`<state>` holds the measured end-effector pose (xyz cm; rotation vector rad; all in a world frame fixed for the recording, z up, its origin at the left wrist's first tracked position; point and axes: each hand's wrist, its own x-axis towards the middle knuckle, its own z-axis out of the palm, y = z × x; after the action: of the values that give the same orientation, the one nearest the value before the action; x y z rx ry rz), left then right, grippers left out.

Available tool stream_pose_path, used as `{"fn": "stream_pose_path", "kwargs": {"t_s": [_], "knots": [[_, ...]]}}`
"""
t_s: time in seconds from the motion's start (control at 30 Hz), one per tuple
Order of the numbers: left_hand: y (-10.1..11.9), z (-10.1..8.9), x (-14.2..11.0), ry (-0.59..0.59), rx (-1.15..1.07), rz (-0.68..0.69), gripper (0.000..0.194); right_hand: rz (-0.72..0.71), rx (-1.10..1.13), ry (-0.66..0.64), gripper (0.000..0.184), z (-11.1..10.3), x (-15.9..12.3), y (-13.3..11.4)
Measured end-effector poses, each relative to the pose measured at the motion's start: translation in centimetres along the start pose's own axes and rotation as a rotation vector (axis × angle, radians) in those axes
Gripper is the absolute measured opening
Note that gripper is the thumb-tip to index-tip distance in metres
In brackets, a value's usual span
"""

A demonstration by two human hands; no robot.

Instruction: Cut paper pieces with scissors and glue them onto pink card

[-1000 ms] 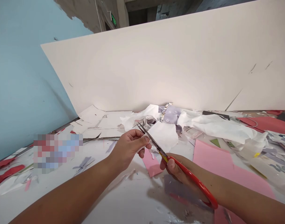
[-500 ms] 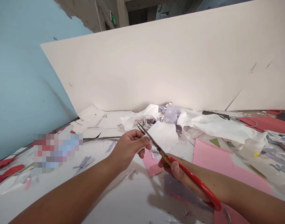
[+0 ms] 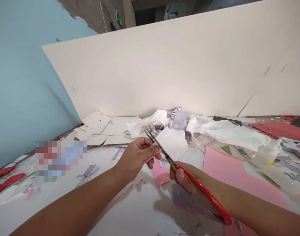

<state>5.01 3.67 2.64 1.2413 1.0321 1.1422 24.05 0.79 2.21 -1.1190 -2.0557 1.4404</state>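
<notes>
As your right hand (image 3: 186, 180) closes firmly around the red-handled scissors (image 3: 206, 193), their narrow blades lie across a white paper sheet (image 3: 173, 144), which your left hand (image 3: 137, 157) pinches tightly between thumb and fingers. A pink card sheet (image 3: 223, 173) lies at 3 o'clock from the scissors, crumpled white fabric (image 3: 228, 132) at 1 o'clock.

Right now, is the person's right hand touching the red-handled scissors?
Touching: the head view shows the right hand closed around the red handle of the red-handled scissors.
</notes>
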Motion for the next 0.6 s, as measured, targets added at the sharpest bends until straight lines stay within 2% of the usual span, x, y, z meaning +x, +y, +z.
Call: {"fn": "stream_pose_path", "kwargs": {"t_s": [0.13, 0.27, 0.4, 0.6], "knots": [[0.0, 0.1, -0.1, -0.003, -0.014, -0.001, 0.024, 0.023, 0.123, -0.037, 0.05, 0.1, 0.3, -0.4], [0.0, 0.1, -0.1, 0.005, -0.015, -0.009, 0.024, 0.093, 0.027, 0.014, 0.055, 0.4, 0.7, -0.2], [0.0, -0.1, 0.0, 0.01, -0.012, -0.017, 0.025, 0.192, 0.02, 0.034, 0.052, 0.4, 1.0, 0.5], [-1.0, 0.1, 0.0, -0.041, 0.019, -0.041, 0.024, 0.104, 0.244, 0.185, 0.044, 0.9, 1.7, 1.5]]}}
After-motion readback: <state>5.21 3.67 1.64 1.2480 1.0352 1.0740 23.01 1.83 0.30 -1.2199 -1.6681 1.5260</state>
